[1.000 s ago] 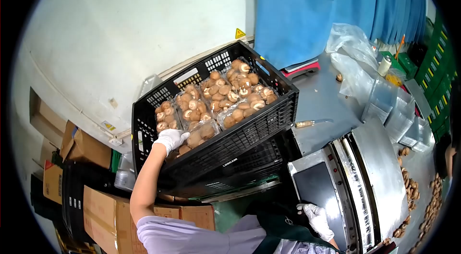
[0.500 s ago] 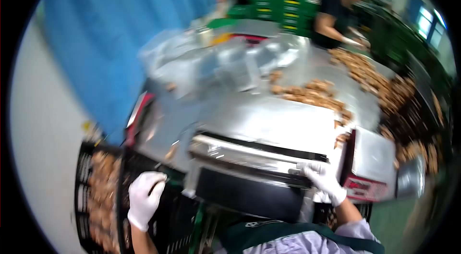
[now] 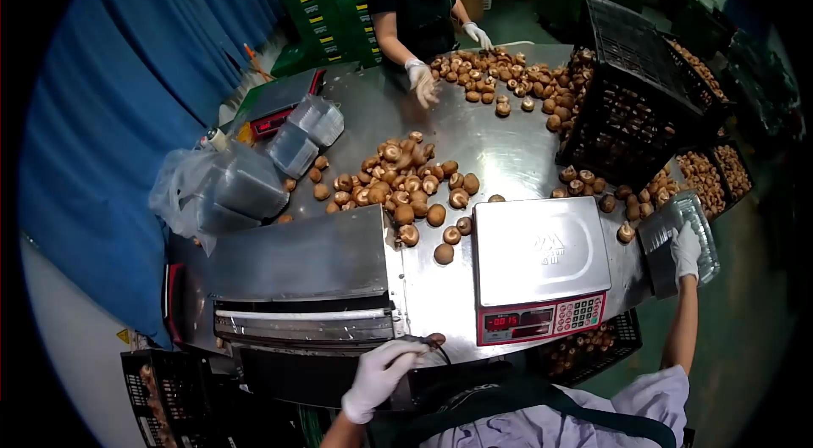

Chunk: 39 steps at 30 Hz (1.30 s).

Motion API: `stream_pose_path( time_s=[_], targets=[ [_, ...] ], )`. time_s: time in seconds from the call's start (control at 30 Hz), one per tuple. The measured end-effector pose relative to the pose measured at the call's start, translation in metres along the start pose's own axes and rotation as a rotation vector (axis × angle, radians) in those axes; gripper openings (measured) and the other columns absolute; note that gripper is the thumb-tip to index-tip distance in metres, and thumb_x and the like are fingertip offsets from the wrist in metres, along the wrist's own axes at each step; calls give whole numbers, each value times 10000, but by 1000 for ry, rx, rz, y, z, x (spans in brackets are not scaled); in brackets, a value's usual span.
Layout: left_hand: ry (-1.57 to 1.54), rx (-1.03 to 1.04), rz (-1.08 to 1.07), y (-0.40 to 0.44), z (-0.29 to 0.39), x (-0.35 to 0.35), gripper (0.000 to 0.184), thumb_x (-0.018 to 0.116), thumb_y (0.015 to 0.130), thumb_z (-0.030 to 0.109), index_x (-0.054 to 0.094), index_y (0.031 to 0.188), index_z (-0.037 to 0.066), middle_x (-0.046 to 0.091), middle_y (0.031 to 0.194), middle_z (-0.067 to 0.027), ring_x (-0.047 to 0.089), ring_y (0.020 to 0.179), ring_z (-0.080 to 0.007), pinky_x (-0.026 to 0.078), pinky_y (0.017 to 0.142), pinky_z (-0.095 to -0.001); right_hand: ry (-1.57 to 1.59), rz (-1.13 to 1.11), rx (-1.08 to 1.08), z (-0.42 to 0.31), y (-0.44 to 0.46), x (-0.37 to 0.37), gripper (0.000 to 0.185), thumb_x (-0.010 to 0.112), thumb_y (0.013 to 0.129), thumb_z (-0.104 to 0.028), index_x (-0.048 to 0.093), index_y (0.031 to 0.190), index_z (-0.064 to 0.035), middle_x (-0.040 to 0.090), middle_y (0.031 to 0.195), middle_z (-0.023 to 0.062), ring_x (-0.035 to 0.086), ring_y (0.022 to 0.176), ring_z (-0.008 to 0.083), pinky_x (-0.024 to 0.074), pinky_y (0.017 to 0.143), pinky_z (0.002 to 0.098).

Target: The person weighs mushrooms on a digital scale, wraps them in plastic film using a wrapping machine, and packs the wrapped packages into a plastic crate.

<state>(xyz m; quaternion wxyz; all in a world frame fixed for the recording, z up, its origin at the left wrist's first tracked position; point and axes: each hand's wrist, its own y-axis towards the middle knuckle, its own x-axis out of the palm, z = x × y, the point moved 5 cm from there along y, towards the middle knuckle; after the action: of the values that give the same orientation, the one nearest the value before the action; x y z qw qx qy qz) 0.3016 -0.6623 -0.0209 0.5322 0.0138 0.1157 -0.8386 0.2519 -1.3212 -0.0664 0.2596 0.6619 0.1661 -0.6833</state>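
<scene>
My right hand (image 3: 685,254), in a white glove, grips a clear plastic tray (image 3: 701,232) at the table's right edge, where a stack of such trays (image 3: 658,246) stands tilted. In a white glove too, my left hand (image 3: 385,373) is over the front edge, by the right corner of the film wrapping machine (image 3: 301,279). Its fingers are loosely bent and point right, and nothing shows in them. Just beyond the fingertips lies a mushroom (image 3: 436,339). Between my hands sits a scale (image 3: 542,249) with a bare plate and a red display.
Brown mushrooms (image 3: 398,177) lie heaped mid-table, with more at the back. Packs of clear trays (image 3: 246,185) stand at left, near another scale (image 3: 275,113). A black crate (image 3: 635,92) tips mushrooms out at right. Across the table works a co-worker (image 3: 415,16) in white gloves.
The view has turned to the right. My right hand has left the wrapping machine's front bar and is now at the trays. My left hand has moved from the left crate to the machine's right corner.
</scene>
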Motion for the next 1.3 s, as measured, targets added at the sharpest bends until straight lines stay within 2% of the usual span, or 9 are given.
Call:
stream_pose_path(
  time_s=[0.17, 0.5, 0.53, 0.7, 0.77, 0.83, 0.97, 1.17, 1.3],
  targets=[
    [-151, -271, 49, 41, -49, 74, 220, 511, 930, 91, 612, 1078, -38, 659, 975, -99, 642, 854, -126, 493, 726, -211, 278, 156, -249, 34, 7, -14, 237, 579, 863, -236, 643, 879, -8, 625, 816, 222, 614, 760, 372, 469, 665, 413],
    [-769, -223, 305, 109, -111, 85, 321, 456, 950, 252, 524, 1109, -18, 609, 940, -114, 623, 843, -223, 535, 770, -332, 605, 6, -311, 74, 49, 29, 111, 617, 812, -87, 628, 844, 19, 612, 735, 182, 594, 689, 334, 461, 645, 379],
    [-842, -261, 348, 114, -123, 83, 317, 479, 938, 266, 522, 1089, -9, 593, 964, -114, 609, 887, -239, 526, 797, -359, 438, 264, -348, 70, 39, 18, 110, 609, 823, -78, 628, 885, 10, 615, 782, 176, 597, 703, 316, 469, 656, 376],
    [-1000, -326, 522, 136, -165, 72, 304, 534, 904, 285, 508, 1061, 25, 518, 1087, -139, 530, 1067, -295, 495, 874, -431, 694, 638, -650, -40, -56, -99, 135, 550, 850, 7, 621, 964, 1, 626, 903, 147, 615, 785, 288, 500, 699, 343],
    [-1068, -415, 492, 146, -177, 76, 618, 547, 889, 314, 279, 1371, 35, 384, 1326, -170, 418, 1227, -337, 426, 962, -443, 718, 607, -919, -113, -108, -126, 192, 595, 776, 35, 624, 958, -19, 627, 843, 111, 611, 748, 274, 499, 662, 333],
    [-1115, -441, 485, 156, -177, 81, 662, 541, 889, 332, 228, 1401, 52, 330, 1377, -180, 386, 1253, -355, 410, 975, -465, 656, 378, -1146, -164, -140, -89, 206, 654, 692, -16, 624, 890, -69, 614, 814, 104, 591, 729, 264, 485, 617, 354],
    [-1254, -452, 434, 176, -169, 87, 741, 525, 885, 389, 148, 1450, 92, 196, 1481, -190, 316, 1309, -380, 355, 1015, -520, 688, -252, -1345, -224, -172, -22, 170, 641, 828, -261, 659, 888, -103, 658, 819, 81, 620, 767, 279, 511, 654, 367],
    [-1457, -177, 401, 216, -170, 86, 676, 455, 901, 510, 246, 1426, 139, 180, 1501, -102, 276, 1329, -380, 307, 1029, -571, 966, -699, -881, -320, -87, -29, 362, 547, 903, -319, 637, 1106, -33, 667, 1003, 120, 626, 929, 202, 477, 834, 300],
    [-1511, -91, 485, 248, -149, 83, 734, 395, 889, 604, 127, 1461, 230, 121, 1519, -79, 178, 1363, -395, 274, 1036, -607, 1246, -1098, -616, -437, -36, 42, 764, 345, 899, -635, 270, 1437, -98, 332, 1441, 154, 406, 1253, 282, 368, 983, 449]
  ],
)
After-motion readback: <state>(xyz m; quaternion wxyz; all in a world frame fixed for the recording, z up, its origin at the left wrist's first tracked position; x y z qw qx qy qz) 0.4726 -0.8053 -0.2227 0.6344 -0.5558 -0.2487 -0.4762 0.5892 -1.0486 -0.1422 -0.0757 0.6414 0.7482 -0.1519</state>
